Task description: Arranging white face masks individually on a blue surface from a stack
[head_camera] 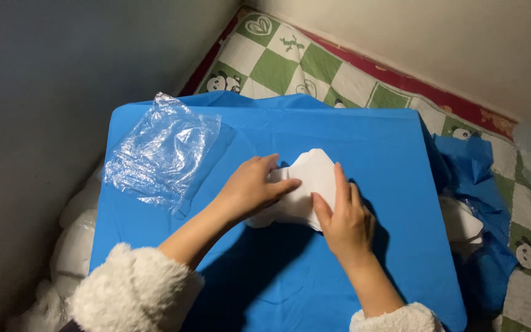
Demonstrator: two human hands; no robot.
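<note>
A folded white sheet or cloth [310, 178] lies near the middle of a table covered with a bright blue cover [364, 141]. My left hand [250, 187] rests on its left side, fingers curled over the edge and thumb pressing on top. My right hand [344, 218] grips its right side, with the thumb on top and the fingers along the edge. Both wrists come out of fluffy white sleeves at the bottom of the view. The lower part of the white piece is hidden under my hands.
A crumpled clear plastic bag [161, 154] lies on the table's far left corner. Behind and to the right is a green-and-white checked panda mat [290, 61]. Spare blue cover and something white [462, 221] hang off the right edge. A grey wall is at left.
</note>
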